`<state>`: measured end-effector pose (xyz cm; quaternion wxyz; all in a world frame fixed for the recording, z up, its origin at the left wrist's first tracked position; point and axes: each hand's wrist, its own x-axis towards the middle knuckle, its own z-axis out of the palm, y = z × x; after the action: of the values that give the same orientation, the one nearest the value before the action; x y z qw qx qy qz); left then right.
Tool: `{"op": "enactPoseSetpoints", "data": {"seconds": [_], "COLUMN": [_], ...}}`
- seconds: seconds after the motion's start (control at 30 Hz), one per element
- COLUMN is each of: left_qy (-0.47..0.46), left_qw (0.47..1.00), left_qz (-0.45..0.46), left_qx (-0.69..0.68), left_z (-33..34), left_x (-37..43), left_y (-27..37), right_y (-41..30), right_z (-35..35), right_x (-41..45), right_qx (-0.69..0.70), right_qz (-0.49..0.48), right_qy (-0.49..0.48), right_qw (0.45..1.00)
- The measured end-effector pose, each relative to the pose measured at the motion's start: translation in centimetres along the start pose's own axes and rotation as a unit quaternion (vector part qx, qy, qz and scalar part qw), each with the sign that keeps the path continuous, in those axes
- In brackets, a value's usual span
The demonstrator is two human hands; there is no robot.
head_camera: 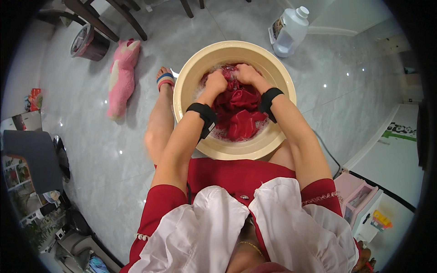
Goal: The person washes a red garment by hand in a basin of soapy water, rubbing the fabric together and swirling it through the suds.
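Note:
Before me on the floor stands a cream plastic basin [186, 128] holding sudsy water. A dark red cloth garment [240, 99] lies bunched and soaked in it, with foam [222, 134] along its edge. My left hand [215, 83] grips the wet cloth near the far side of the heap. Close by on the right, my right hand [246, 73] is closed on another fold of the same cloth. The fingertips of both hands are partly hidden in the fabric and suds. A black band [203, 117] circles my left wrist, and another black band [270, 102] my right.
A clear plastic jug [290, 32] with a white cap stands beyond the basin at the right. To the left lie a pink plush toy [123, 78] and a lined waste bin [90, 44]. Dark chair legs [128, 18] rise at the back. A cable [329, 153] runs along the floor at right.

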<state>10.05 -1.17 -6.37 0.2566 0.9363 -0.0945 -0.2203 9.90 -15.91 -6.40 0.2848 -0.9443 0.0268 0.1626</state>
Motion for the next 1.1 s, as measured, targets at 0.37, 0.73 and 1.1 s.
{"op": "enactPoseSetpoints", "data": {"seconds": [0.37, 0.73, 1.1], "left_qy": [0.000, -0.310, -0.221], "left_qw": [0.954, 0.856, 0.920], "left_qz": [0.200, 0.214, 0.148], "left_qx": [-0.223, 0.353, 0.287], "left_z": [-6.8, 0.0, 0.0], "left_x": [-10.3, -7.8, -1.9], "left_y": [2.3, 2.8, 3.1], "right_y": [-4.8, -2.8, 0.4], "right_z": [-8.4, -2.2, 0.1], "right_x": [-11.2, -9.3, -1.6], "right_qx": [-0.009, -0.257, -0.125], "right_qz": [-0.220, -0.090, -0.066], "right_qy": [-0.045, -0.208, -0.082], "right_qw": [0.974, 0.940, 0.987]}}
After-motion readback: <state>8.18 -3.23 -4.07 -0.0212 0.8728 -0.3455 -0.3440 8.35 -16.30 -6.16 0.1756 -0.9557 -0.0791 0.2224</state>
